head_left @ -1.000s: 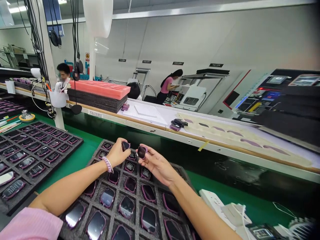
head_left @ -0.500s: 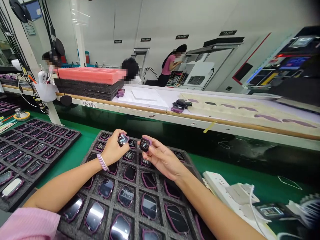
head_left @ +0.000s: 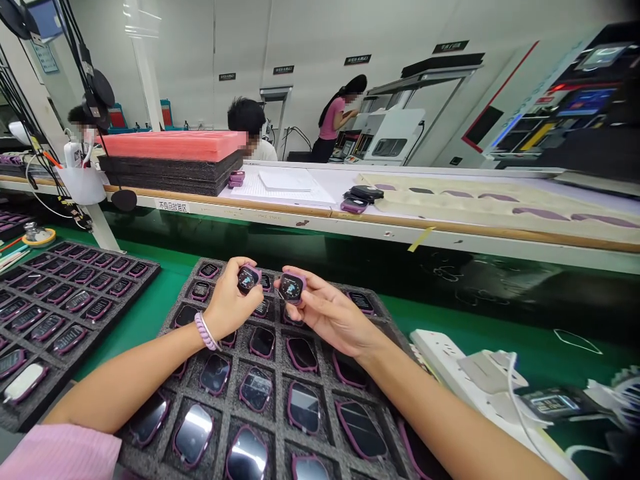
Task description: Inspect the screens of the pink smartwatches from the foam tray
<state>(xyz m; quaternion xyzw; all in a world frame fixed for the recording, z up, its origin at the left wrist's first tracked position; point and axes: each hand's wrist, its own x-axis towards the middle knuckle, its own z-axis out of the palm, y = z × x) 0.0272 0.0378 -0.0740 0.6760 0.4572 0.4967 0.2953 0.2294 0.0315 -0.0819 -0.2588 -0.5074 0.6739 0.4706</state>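
My left hand (head_left: 231, 301) is closed around a purple-framed smartwatch body (head_left: 247, 279), its screen lit and turned toward me. Beside it, my right hand (head_left: 330, 313) pinches a second smartwatch body (head_left: 291, 287), also with a lit screen. The two watches sit side by side with a small gap between them. Both hands are above a dark foam tray (head_left: 233, 373), whose square pockets hold many more purple-framed watch bodies, such as one with a dark screen (head_left: 256, 389). My forearms hide part of the tray.
Another foam tray of watches (head_left: 107, 317) lies at left on the green mat. At right are a white power strip (head_left: 445, 360) and a device with a lit display (head_left: 553, 403). A shelf edge (head_left: 300, 223) runs across behind, bearing stacked red foam (head_left: 170, 145). Two people are beyond it.
Both watches stay in my hands and now tilt a little, their lit screens showing more plainly. The whole view has shifted slightly.
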